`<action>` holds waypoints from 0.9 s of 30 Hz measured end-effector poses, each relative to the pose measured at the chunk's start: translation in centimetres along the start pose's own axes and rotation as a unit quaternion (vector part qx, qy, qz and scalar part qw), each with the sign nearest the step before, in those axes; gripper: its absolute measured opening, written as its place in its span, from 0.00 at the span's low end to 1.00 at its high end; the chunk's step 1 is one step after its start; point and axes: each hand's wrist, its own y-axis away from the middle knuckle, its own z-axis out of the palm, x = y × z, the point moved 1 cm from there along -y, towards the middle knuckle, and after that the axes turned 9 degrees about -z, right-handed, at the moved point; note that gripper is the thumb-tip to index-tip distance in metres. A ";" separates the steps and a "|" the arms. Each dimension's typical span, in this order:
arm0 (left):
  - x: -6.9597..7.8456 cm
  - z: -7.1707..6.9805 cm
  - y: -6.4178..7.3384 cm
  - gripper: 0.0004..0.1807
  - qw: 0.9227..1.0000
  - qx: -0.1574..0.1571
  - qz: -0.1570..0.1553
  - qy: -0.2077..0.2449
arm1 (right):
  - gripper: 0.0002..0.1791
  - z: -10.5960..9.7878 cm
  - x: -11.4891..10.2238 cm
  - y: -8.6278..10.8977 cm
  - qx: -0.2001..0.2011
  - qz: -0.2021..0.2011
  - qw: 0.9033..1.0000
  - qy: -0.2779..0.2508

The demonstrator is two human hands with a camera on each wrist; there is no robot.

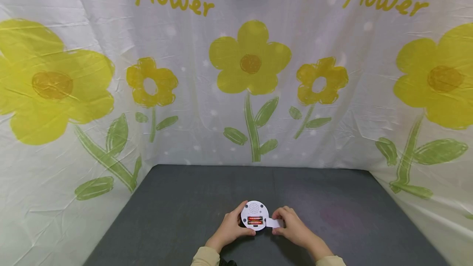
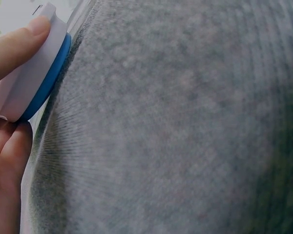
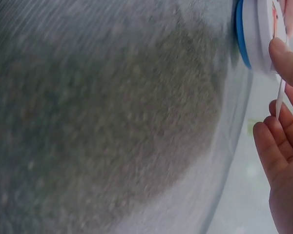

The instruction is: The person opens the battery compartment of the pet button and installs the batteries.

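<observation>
1. A dark grey table [image 1: 177,204] lies before a white, wrinkled cloth [image 1: 199,134].
2. On this cloth are printed three large yellow flowers [image 1: 250,64] with green stems [image 1: 251,126].
3. Two smaller yellow flowers [image 1: 164,81], of darker tone, stand between the large ones.
4. Above them, the yellow word "flower" [image 1: 186,3] is written twice.
</observation>
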 end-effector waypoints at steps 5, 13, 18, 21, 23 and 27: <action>0.2 -0.1 0.0 0.53 1.000 -0.005 -0.009 0.005 | 0.17 0.2 -0.7 -0.6 -0.008 0.000 1.000 -0.009; -0.1 -0.2 0.0 0.53 1.000 -0.007 -0.019 -0.009 | 0.17 0.8 -1.4 -1.6 -0.008 -0.014 1.000 0.003; -0.2 -0.3 0.0 0.54 1.000 -0.004 -0.019 -0.023 | 0.17 1.2 -1.7 -2.1 -0.012 -0.019 1.000 -0.001; -0.2 -0.3 -0.1 0.54 0.999 -0.006 -0.026 -0.023 | 0.16 1.5 -1.8 -2.3 -0.015 -0.021 1.000 0.003; -0.2 -0.3 -0.1 0.54 0.999 -0.007 -0.027 -0.023 | 0.16 1.7 -1.8 -2.5 -0.017 -0.022 1.000 0.007; 0.0 -0.3 0.0 0.53 1.000 -0.007 -0.019 -0.021 | 0.16 2.1 -2.1 -2.6 -0.012 -0.032 0.999 0.014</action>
